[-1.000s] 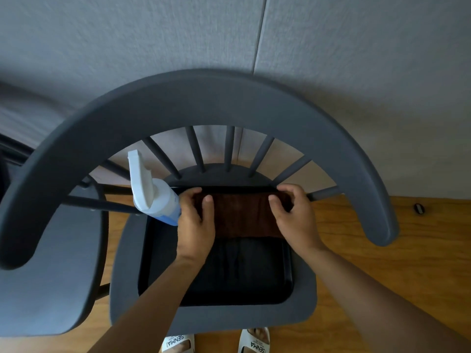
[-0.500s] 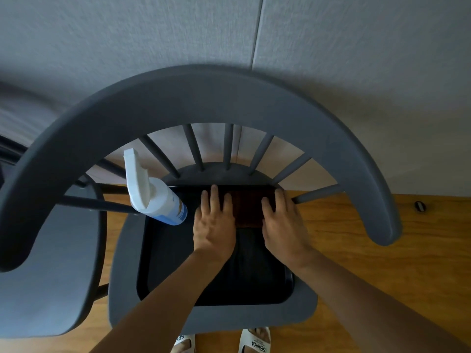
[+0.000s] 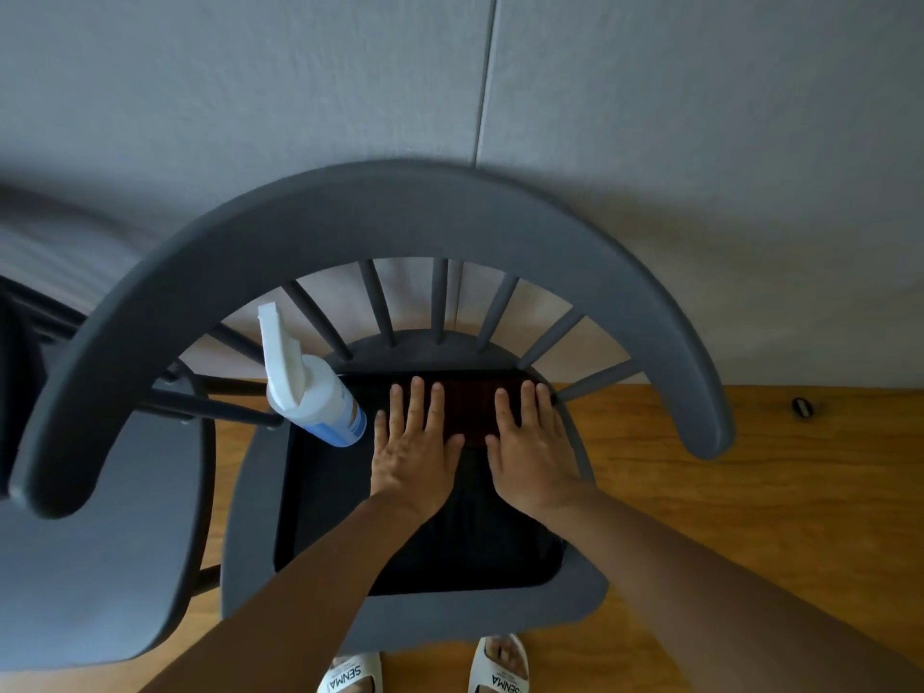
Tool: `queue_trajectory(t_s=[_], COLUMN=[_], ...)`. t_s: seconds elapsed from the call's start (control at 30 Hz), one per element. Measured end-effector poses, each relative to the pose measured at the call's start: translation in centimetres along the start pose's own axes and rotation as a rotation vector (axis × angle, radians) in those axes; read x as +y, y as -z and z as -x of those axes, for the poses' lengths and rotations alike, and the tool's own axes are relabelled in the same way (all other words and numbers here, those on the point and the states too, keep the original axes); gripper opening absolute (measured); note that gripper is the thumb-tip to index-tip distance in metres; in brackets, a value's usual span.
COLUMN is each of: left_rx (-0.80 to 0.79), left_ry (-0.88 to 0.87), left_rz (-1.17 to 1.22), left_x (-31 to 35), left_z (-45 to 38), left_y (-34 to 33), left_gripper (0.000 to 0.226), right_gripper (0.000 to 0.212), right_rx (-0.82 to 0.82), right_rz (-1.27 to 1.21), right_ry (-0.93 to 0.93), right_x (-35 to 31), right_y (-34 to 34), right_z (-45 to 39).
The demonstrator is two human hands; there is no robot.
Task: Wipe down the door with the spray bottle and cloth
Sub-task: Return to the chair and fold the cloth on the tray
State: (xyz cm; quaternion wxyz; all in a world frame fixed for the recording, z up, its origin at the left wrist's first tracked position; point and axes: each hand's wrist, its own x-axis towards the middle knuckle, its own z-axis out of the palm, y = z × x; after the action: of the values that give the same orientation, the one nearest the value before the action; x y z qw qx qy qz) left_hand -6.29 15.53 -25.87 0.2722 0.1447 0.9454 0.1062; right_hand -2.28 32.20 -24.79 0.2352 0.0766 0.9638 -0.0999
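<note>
Covering most of the cloth [image 3: 470,410], seemingly: hands.

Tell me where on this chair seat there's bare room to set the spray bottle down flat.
Free: the black seat pad in front, between the hands and the seat's front rim. Crowded: the back strip, where the left hand and right hand press the brown cloth, spray bottle beside them.
</note>
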Motion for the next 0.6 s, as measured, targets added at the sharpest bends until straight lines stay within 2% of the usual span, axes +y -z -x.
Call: queue_trajectory(t_s=[0.23,0.37,0.5,0.6], left_rx=[0.062,0.114,0.180,0.255], left_ry=[-0.006,0.011,0.021,0.025], left_rz=[0.139,0.199,0.134,-0.036], left_x=[2.7,3.8,5.0,6.2], left_z=[4.6,8.8,13.5,17.0], left_y=[7.3,12.5,18.4,22.9], left_gripper=[0.077,0.077,0.076,0.078], right_gripper=[0.065,0.064,0.063,0.064], right_rx=[-0.014,0.049,0.107,0.194], right_rz=[-0.223,-0.193,-0.174,-0.132], right_ry=[-0.033,-0.027,-0.008,-0.005], right_x=[-3.4,-4.7,-5.2,-5.3], right_y=[6.8,10.9,15.9,20.7], right_z=[4.3,8.7,13.2,16.3])
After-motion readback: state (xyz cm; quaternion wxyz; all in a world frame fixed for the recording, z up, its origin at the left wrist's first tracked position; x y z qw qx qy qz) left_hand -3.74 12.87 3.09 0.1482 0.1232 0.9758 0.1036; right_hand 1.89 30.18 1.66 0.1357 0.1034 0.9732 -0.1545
